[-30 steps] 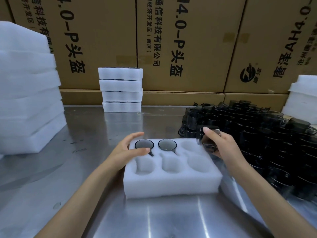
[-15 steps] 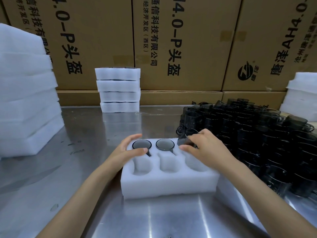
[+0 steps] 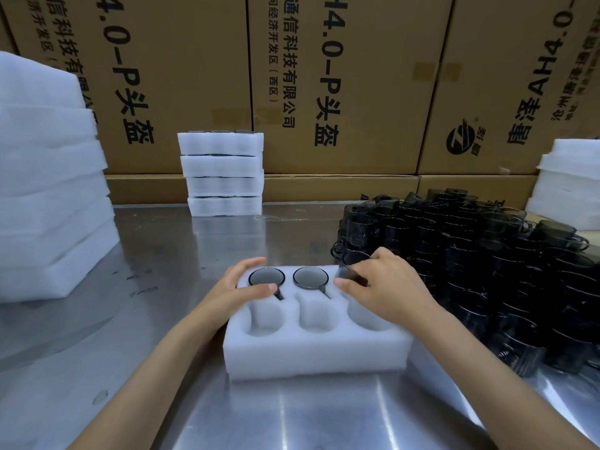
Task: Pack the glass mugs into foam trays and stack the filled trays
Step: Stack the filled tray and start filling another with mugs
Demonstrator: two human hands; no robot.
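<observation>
A white foam tray (image 3: pixel 311 352) with six pockets lies in front of me on the steel table. Two dark glass mugs (image 3: pixel 267 277) (image 3: pixel 310 277) sit in its far-left and far-middle pockets. My right hand (image 3: pixel 386 287) grips a third dark mug (image 3: pixel 352 266), tilted, over the far-right pocket. My left hand (image 3: pixel 240 287) holds the tray's far-left corner, thumb on top beside the first mug. The three near pockets hold nothing.
A big heap of loose dark mugs (image 3: pixel 487 264) fills the right side of the table. A stack of filled trays (image 3: pixel 222 173) stands at the back. Empty foam trays (image 3: pixel 48 190) are piled at left, more foam (image 3: pixel 571 183) at far right. Cardboard boxes (image 3: pixel 341 76) wall the back.
My right hand has brought the mug from the heap leftward and down to the tray's far-right pocket. My left hand has stayed on the tray corner.
</observation>
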